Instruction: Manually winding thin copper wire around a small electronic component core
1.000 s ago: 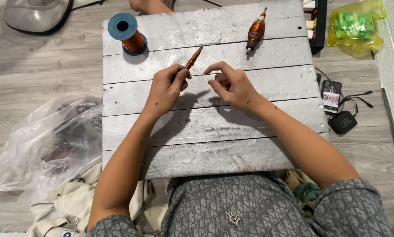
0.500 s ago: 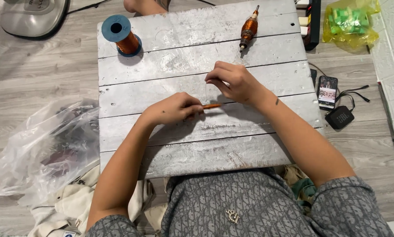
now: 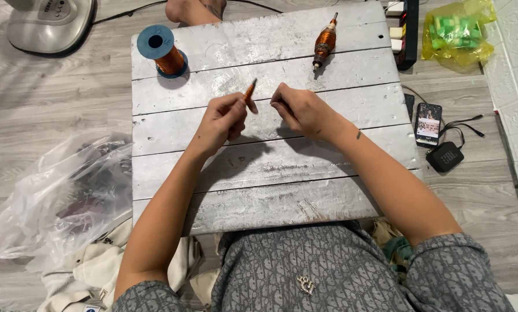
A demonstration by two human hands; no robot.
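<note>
My left hand (image 3: 224,118) grips a thin orange rod (image 3: 250,90) that points up and away over the grey wooden board (image 3: 270,167). My right hand (image 3: 302,110) is beside it, fingers pinched together near the rod's lower end, probably on a fine wire too thin to make out. A blue spool of copper wire (image 3: 162,51) stands at the board's far left. A copper-wound spindle (image 3: 324,41) lies at the far right of the board.
A fan base (image 3: 51,26) sits at top left, a clear plastic bag (image 3: 62,196) and pale cloth at left. A phone (image 3: 428,122) and small black speaker (image 3: 445,156) lie right of the board. A yellow-green bag (image 3: 458,32) and power strip (image 3: 406,29) are at top right.
The left hand has swung the orange rod from lying flat across the board to pointing up again, and both hands have come close together near the board's middle.
</note>
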